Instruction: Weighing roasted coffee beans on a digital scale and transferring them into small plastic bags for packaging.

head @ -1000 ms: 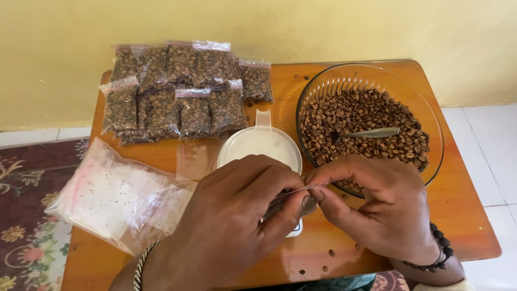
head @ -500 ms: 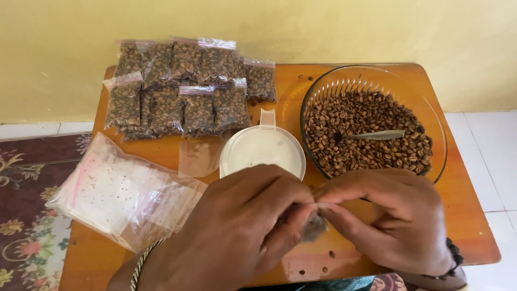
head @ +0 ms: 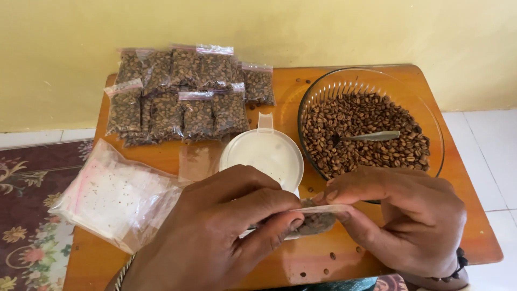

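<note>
Head view: small bean-filled bag (head: 316, 220) pinched between both hands, just in front of white scale (head: 262, 153).

Left hand (head: 226, 226) clenched on near-left part of bag top, thumb and forefinger pressed together; right hand (head: 401, 215) gripping right end of same top strip, fingertips (head: 328, 195) on it. Bag top lying roughly level, long axis left to right, spanning gap between both hands; neither hand clearly nearer. Behind scale and to its left: stack of filled bean bags (head: 183, 97), clear with pinkish seal strips, rectangular. Left of scale: heap of empty clear bags (head: 116, 196), pink-tinted edge. Right of scale: glass bowl (head: 431, 126) of brown beans with spoon (head: 371, 136) resting inside. Loose beans (head: 329, 256) scattered on orange table (head: 468, 215) in front of scale.
</note>
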